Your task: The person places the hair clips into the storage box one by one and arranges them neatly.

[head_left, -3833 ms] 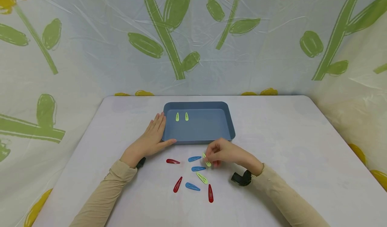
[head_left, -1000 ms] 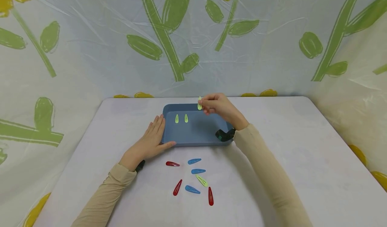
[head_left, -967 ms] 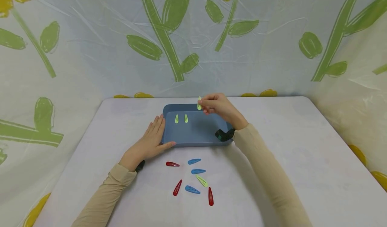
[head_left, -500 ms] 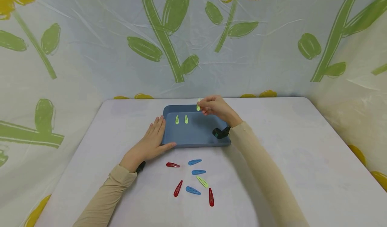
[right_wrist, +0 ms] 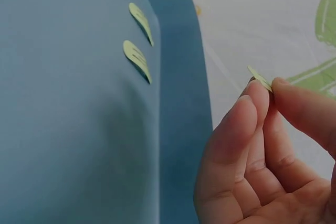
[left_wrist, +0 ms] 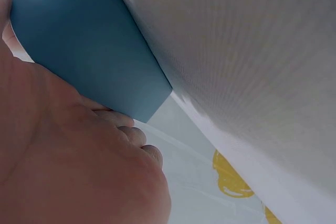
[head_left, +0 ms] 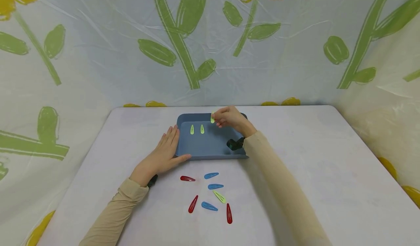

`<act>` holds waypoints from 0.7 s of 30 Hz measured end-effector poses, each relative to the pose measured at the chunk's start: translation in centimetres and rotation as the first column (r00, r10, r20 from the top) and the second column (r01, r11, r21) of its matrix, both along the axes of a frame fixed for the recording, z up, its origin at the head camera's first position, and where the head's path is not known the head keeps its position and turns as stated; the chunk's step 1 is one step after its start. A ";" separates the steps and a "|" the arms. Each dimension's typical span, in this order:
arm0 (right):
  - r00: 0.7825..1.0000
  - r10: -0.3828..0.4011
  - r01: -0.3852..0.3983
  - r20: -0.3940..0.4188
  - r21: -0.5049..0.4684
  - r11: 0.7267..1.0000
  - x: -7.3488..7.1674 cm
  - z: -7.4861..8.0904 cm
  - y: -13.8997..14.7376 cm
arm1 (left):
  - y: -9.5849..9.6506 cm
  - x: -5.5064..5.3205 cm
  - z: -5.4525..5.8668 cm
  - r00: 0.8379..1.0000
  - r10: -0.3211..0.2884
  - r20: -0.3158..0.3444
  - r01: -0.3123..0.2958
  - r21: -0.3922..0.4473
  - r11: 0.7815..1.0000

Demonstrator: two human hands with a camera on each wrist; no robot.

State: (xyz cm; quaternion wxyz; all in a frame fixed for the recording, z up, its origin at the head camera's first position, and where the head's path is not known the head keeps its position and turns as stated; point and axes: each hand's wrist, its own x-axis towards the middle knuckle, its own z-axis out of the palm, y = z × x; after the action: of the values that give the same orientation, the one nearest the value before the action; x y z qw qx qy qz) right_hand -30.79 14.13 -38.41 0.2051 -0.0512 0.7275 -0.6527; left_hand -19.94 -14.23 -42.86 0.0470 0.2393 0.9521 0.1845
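Note:
My right hand pinches a yellow-green snap hair clip between thumb and fingertips, above the far side of the blue tray. In the right wrist view the pinched hair clip shows nearly edge-on. Two matching hair clips, a left one and a right one, lie side by side on the tray floor, narrow ends away from me. My left hand lies with straight fingers along the tray's left wall, its thumb at the near left corner. In the left wrist view the palm borders the tray's outer wall.
On the white table, nearer me than the tray, lie loose hair clips: three red, such as one, three blue, such as one, and a yellow-green one. A flower-printed curtain stands behind the table.
My right hand picked up a yellow-green hair clip from the table and carried it over the tray. In the last second it has shifted slightly left and lower. The left hand stays put.

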 end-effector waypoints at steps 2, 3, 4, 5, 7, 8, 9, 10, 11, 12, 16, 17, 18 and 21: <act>1.000 -0.001 0.001 0.011 0.011 1.000 -0.1 -0.2 -0.1 | 0.0 0.0 0.0 1.000 -0.001 -0.002 0.001 0.000 1.000; 1.000 0.001 -0.001 0.016 0.020 1.000 -0.1 -0.3 -0.2 | 0.0 0.0 0.0 1.000 -0.001 -0.004 0.001 -0.001 1.000; 1.000 0.000 -0.001 0.022 0.026 1.000 -0.2 -0.4 -0.3 | 0.0 0.0 0.0 1.000 -0.001 -0.004 0.001 -0.004 1.000; 1.000 0.001 -0.002 0.027 0.034 0.999 -0.2 -0.5 -0.3 | 0.0 0.0 0.0 1.000 -0.001 -0.003 0.001 -0.002 1.000; 0.999 0.003 -0.005 0.041 0.048 0.999 -0.3 -0.7 -0.4 | 0.0 0.1 0.1 1.000 -0.002 -0.002 0.002 0.000 1.000; 0.999 0.003 -0.006 0.047 0.055 0.998 -0.3 -0.8 -0.4 | 0.0 0.1 0.1 1.000 -0.003 -0.004 0.003 0.002 1.000; 0.999 0.004 -0.007 0.052 0.064 0.998 -0.4 -0.8 -0.4 | 0.0 0.1 0.1 1.000 -0.002 -0.002 0.002 0.000 1.000; 0.998 0.004 -0.008 0.056 0.073 0.997 -0.4 -0.9 -0.4 | 0.0 0.1 0.1 1.000 0.000 0.000 0.000 -0.002 1.000; 0.998 0.004 -0.009 0.060 0.083 0.997 -0.4 -1.0 -0.4 | 0.0 0.1 0.1 1.000 0.002 0.000 -0.002 -0.003 1.000; 0.998 0.002 -0.008 0.066 0.089 0.996 -0.5 -1.1 -0.4 | 0.0 0.1 0.1 1.000 0.001 -0.001 -0.001 -0.003 1.000; 0.995 -0.003 -0.008 0.097 0.110 0.994 -0.6 -1.4 -0.5 | 0.0 0.1 0.1 1.000 0.007 0.013 -0.006 -0.011 1.000; 0.994 -0.006 -0.006 0.106 0.114 0.993 -0.7 -1.5 -0.6 | 0.0 0.1 0.0 1.000 0.006 0.015 -0.006 -0.013 1.000; 0.993 -0.007 -0.006 0.114 0.119 0.993 -0.7 -1.5 -0.6 | 0.0 0.0 0.0 1.000 0.005 0.016 -0.005 -0.016 1.000; 0.992 -0.012 -0.005 0.122 0.139 0.990 -0.9 -1.7 -0.8 | 0.0 0.0 -0.1 1.000 0.007 0.016 -0.007 -0.026 1.000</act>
State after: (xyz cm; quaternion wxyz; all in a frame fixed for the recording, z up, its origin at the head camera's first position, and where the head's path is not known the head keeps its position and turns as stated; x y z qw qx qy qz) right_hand -31.68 13.32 -40.08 0.2514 0.0046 0.7575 -0.6025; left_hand -19.97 -14.25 -42.93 0.0570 0.2338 0.9548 0.1742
